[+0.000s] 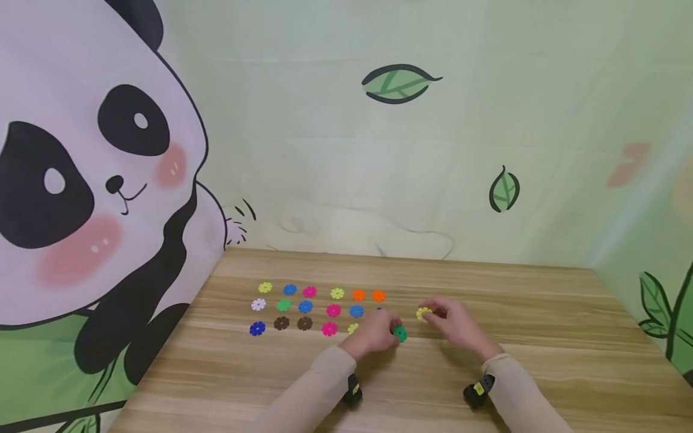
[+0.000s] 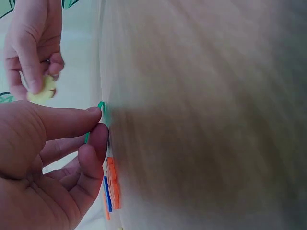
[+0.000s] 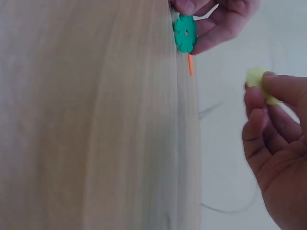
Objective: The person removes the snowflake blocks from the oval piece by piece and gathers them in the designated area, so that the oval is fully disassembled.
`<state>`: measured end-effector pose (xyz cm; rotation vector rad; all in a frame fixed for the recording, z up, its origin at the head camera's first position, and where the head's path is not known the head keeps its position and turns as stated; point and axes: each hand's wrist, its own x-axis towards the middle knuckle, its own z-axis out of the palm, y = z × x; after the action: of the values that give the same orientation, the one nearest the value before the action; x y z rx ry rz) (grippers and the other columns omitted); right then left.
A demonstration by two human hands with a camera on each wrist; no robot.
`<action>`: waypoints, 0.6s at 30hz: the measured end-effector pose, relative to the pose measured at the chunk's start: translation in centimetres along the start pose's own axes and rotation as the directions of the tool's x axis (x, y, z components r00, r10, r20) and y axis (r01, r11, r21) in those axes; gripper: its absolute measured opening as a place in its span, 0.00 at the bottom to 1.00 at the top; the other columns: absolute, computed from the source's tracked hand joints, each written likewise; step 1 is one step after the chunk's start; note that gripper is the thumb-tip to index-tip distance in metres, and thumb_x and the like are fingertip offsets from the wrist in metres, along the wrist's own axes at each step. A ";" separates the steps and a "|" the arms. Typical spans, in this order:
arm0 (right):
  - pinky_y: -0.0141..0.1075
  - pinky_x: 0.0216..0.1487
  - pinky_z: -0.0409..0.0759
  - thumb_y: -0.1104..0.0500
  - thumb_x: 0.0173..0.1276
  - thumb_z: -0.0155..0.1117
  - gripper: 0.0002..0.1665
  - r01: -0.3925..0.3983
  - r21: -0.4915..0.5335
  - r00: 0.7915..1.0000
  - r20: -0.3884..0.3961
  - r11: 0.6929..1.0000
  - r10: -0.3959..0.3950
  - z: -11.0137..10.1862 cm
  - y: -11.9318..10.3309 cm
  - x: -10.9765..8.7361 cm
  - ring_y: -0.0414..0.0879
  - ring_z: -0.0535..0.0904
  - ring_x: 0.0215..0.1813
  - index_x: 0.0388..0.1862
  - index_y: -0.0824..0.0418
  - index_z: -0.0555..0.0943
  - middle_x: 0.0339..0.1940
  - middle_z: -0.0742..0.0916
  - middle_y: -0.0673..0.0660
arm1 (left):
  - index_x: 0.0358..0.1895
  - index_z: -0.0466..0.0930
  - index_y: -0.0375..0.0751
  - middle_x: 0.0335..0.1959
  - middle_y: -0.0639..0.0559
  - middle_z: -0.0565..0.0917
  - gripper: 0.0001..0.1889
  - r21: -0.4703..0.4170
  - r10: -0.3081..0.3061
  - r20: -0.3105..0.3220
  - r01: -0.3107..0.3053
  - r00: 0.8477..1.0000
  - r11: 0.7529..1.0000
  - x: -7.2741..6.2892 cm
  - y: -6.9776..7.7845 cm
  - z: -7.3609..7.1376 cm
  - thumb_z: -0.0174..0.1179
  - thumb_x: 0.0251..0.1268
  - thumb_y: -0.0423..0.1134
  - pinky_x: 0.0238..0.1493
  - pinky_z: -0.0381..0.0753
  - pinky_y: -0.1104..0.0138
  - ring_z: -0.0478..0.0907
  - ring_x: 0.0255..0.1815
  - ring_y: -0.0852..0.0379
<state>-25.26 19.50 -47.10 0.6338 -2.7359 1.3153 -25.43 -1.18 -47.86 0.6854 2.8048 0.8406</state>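
My left hand pinches a green notched plastic disc between thumb and fingertips, low over the wooden table. In the left wrist view that green disc appears edge-on. Up and to the right, my right hand pinches a yellow notched disc between thumb and index finger. The right wrist view shows this yellow disc raised off the tabletop, and the green disc face-on with its small centre hole. Part of the rows of discs is hidden behind my left hand.
Notched discs lie in three rows at left, among them a white disc, a brown disc, a pink disc and an orange disc. The wooden table meets a printed backdrop at its far edge.
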 end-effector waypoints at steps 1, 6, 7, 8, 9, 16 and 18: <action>0.32 0.27 0.74 0.64 0.66 0.63 0.12 -0.001 -0.004 1.000 0.005 1.000 0.001 0.0 0.2 0.0 0.42 0.73 0.30 0.48 0.64 0.81 0.32 0.84 0.51 | 0.42 0.83 0.38 0.30 0.53 0.81 0.14 0.007 0.000 0.002 0.000 1.000 1.000 0.0 0.0 0.0 0.70 0.50 0.33 0.32 0.74 0.72 0.73 0.29 0.62; 0.31 0.31 0.76 0.66 0.66 0.61 0.12 -0.006 -0.017 0.999 0.039 1.000 0.007 -0.4 1.1 0.4 0.42 0.76 0.33 0.48 0.68 0.80 0.34 0.84 0.52 | 0.39 0.83 0.37 0.30 0.52 0.81 0.10 0.013 0.004 0.009 -0.004 1.000 1.000 -0.1 0.2 0.0 0.69 0.51 0.32 0.32 0.75 0.72 0.72 0.29 0.61; 0.31 0.31 0.76 0.67 0.66 0.61 0.12 -0.013 -0.010 0.999 0.049 1.000 0.014 -0.4 1.2 0.5 0.43 0.76 0.33 0.47 0.68 0.80 0.33 0.84 0.53 | 0.38 0.83 0.37 0.30 0.52 0.81 0.09 0.019 0.005 0.009 -0.005 1.000 1.000 -0.1 0.2 0.0 0.68 0.52 0.32 0.33 0.75 0.71 0.72 0.29 0.61; 0.31 0.31 0.76 0.67 0.66 0.61 0.12 -0.023 -0.007 0.998 0.060 1.000 0.023 -0.5 1.4 0.5 0.43 0.77 0.33 0.47 0.69 0.80 0.33 0.83 0.54 | 0.37 0.83 0.37 0.30 0.52 0.81 0.09 0.026 0.006 0.009 -0.007 1.000 1.000 -0.2 0.3 0.0 0.68 0.52 0.32 0.33 0.75 0.71 0.73 0.30 0.61; 0.31 0.30 0.76 0.67 0.66 0.60 0.12 -0.033 0.001 0.997 0.073 0.999 0.033 -0.6 1.5 0.6 0.44 0.77 0.32 0.47 0.70 0.80 0.32 0.83 0.55 | 0.37 0.83 0.37 0.31 0.52 0.82 0.08 0.037 0.005 0.009 -0.006 1.000 0.999 -0.2 0.3 0.0 0.68 0.52 0.33 0.34 0.76 0.71 0.73 0.30 0.61; 0.33 0.27 0.76 0.68 0.66 0.58 0.12 -0.090 0.035 0.985 0.152 0.995 0.083 -1.1 2.4 1.2 0.46 0.78 0.28 0.48 0.72 0.78 0.27 0.81 0.56 | 0.36 0.83 0.38 0.31 0.52 0.82 0.07 0.064 -0.003 0.004 0.003 1.000 0.998 -0.1 0.3 0.1 0.68 0.53 0.33 0.36 0.76 0.71 0.75 0.32 0.61; 0.33 0.28 0.77 0.69 0.66 0.57 0.12 -0.112 0.040 0.982 0.159 0.993 0.105 -1.1 2.4 1.3 0.46 0.78 0.28 0.47 0.71 0.78 0.27 0.81 0.57 | 0.36 0.83 0.38 0.31 0.52 0.82 0.07 0.058 -0.004 0.008 0.004 1.000 0.998 -0.1 0.3 0.1 0.67 0.54 0.33 0.35 0.76 0.71 0.74 0.32 0.61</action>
<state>-27.55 21.25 -47.90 0.6252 -2.9103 1.4168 -25.16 -0.96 -47.78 0.6898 2.8319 0.7571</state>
